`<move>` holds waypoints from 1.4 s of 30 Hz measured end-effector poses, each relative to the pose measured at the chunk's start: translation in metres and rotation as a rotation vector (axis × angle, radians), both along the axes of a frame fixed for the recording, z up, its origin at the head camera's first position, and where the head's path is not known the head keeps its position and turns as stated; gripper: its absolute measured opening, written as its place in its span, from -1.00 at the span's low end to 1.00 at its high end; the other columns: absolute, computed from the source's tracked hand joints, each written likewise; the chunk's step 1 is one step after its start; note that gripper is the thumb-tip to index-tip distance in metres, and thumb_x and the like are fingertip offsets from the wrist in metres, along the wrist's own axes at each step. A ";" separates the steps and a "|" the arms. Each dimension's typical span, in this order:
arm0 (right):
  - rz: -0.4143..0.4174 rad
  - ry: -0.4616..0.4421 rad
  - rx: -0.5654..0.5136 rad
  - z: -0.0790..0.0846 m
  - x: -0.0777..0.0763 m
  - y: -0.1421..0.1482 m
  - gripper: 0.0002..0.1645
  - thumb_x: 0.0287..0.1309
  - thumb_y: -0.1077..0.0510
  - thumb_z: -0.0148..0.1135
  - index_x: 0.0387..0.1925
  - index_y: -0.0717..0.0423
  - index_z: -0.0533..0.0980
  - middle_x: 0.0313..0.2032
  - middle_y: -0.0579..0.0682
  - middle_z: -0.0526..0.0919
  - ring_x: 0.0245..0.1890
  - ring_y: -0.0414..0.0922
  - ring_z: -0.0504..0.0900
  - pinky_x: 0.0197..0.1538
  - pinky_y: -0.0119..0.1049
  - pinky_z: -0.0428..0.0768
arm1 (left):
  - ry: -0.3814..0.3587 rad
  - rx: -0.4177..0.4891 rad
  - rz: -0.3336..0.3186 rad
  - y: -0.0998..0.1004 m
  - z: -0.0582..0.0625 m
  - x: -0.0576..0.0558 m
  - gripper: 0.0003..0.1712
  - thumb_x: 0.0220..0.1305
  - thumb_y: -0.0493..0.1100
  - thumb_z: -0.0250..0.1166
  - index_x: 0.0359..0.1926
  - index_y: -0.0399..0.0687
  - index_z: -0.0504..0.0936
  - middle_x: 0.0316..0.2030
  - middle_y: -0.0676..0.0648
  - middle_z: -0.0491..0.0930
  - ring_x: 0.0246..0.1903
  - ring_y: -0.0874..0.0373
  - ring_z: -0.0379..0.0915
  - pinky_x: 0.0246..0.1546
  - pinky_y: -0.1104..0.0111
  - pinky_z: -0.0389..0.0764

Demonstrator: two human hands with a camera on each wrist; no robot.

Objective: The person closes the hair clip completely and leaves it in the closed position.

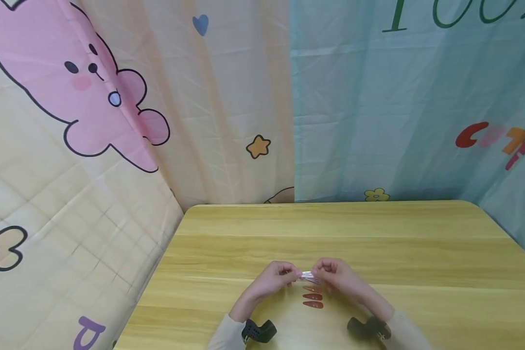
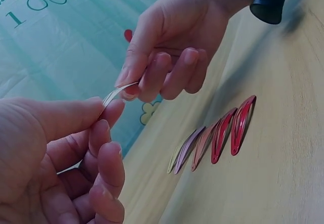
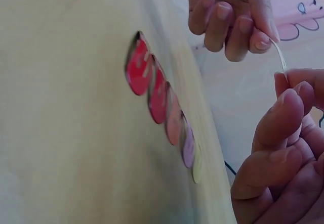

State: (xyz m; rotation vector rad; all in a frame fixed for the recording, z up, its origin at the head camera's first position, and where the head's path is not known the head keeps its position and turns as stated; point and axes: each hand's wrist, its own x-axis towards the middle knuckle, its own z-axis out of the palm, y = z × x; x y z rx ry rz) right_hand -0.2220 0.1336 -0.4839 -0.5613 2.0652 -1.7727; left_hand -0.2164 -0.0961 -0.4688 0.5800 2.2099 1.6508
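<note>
A thin, pale, bent snap hair clip point(image 2: 112, 94) is held up between both hands. My left hand point(image 1: 273, 278) pinches one end of it between thumb and index finger. The other end is pinched by my right hand point(image 1: 340, 275) in the same way. Below them, a row of snap hair clips lies on the table: two red ones, the outer red clip point(image 2: 244, 125) and the inner red clip point(image 2: 223, 136), then a salmon clip point(image 2: 202, 150), a purple clip point(image 2: 188, 149) and a pale yellow clip point(image 2: 176, 157).
The wooden table point(image 1: 376, 233) stretches beyond the hands to a printed curtain point(image 1: 354, 97) at its far edge. A black wrist device point(image 1: 262, 331) sits on the left wrist, another black device point(image 1: 367, 328) on the right.
</note>
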 end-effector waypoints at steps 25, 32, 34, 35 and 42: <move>-0.238 0.018 0.232 0.000 -0.026 0.010 -0.79 0.23 0.13 0.22 -0.31 0.24 0.57 -0.75 -0.09 0.34 -0.76 -0.20 0.27 -0.67 -0.39 0.25 | -0.031 -0.038 0.041 -0.022 0.012 -0.006 -0.72 0.42 -0.17 0.09 -0.11 -0.29 0.62 -0.37 -0.02 0.48 -0.40 0.08 0.38 -0.49 0.37 0.31; -0.211 0.010 0.285 -0.005 -0.033 0.012 -0.82 0.21 0.13 0.24 -0.34 0.20 0.60 -0.77 -0.13 0.31 -0.81 -0.26 0.21 -0.70 -0.42 0.19 | -0.049 -0.047 0.047 -0.022 0.005 -0.009 -0.74 0.41 -0.14 0.11 -0.13 -0.20 0.64 -0.35 -0.03 0.51 -0.42 0.11 0.39 -0.49 0.36 0.31; -0.199 0.016 0.292 -0.005 -0.035 0.012 -0.83 0.20 0.15 0.25 -0.34 0.20 0.61 -0.77 -0.13 0.33 -0.82 -0.27 0.21 -0.70 -0.42 0.19 | -0.043 -0.052 0.047 -0.021 0.007 -0.007 -0.75 0.41 -0.15 0.10 -0.14 -0.21 0.64 -0.35 -0.05 0.51 -0.43 0.12 0.38 -0.49 0.37 0.30; -0.194 0.020 0.297 -0.004 -0.035 0.012 -0.83 0.20 0.15 0.25 -0.35 0.20 0.62 -0.76 -0.13 0.35 -0.82 -0.27 0.21 -0.71 -0.43 0.20 | -0.038 -0.055 0.048 -0.021 0.008 -0.006 -0.76 0.41 -0.17 0.10 -0.15 -0.21 0.64 -0.35 -0.06 0.51 -0.43 0.13 0.38 -0.49 0.37 0.30; -0.161 0.028 0.324 -0.003 -0.036 0.015 -0.85 0.12 0.15 0.30 -0.41 0.20 0.63 -0.71 -0.07 0.46 -0.84 -0.28 0.22 -0.71 -0.43 0.23 | -0.024 -0.040 0.034 -0.018 0.028 0.006 -0.76 0.41 -0.21 0.10 -0.15 -0.30 0.62 -0.34 -0.22 0.52 -0.44 0.11 0.36 -0.48 0.38 0.30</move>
